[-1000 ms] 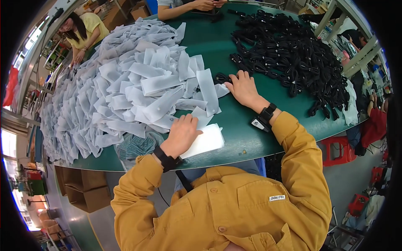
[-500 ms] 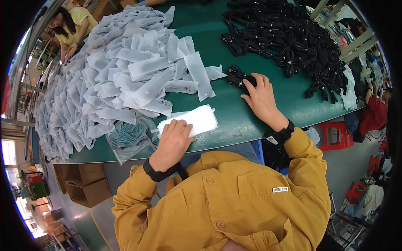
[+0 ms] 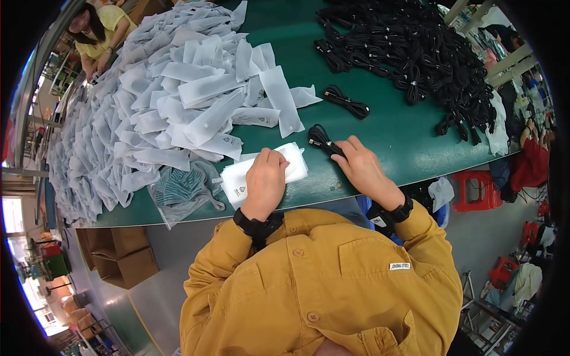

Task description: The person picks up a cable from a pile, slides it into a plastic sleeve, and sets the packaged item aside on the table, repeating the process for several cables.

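Observation:
A stack of flat white translucent plastic bags [image 3: 234,183] lies at the table's near edge. My left hand [image 3: 265,181] is on top of it, fingers curled closed at the upper bag's right part; the fingertips are partly hidden. Just right of the stack, my right hand [image 3: 362,169] grips a coiled black cable [image 3: 319,137] by its near end, with the far end sticking out toward the bags. Farther off, a single tied black cable bundle [image 3: 345,102] rests on the green table [image 3: 392,139], touched by neither hand.
Filled white bags [image 3: 178,101] form a large heap on the left. Many black cable bundles [image 3: 398,44] are piled at the far right. Near the left edge lies a clear bag with striped teal fabric [image 3: 178,187]. A person in yellow [image 3: 110,32] works at the far left; a red stool [image 3: 475,190] stands right.
My right hand has drawn a cable bundle nearer, beside the stack; another bundle is now visible where that hand was. My left hand has slid rightward across the bags, its fingers now curled.

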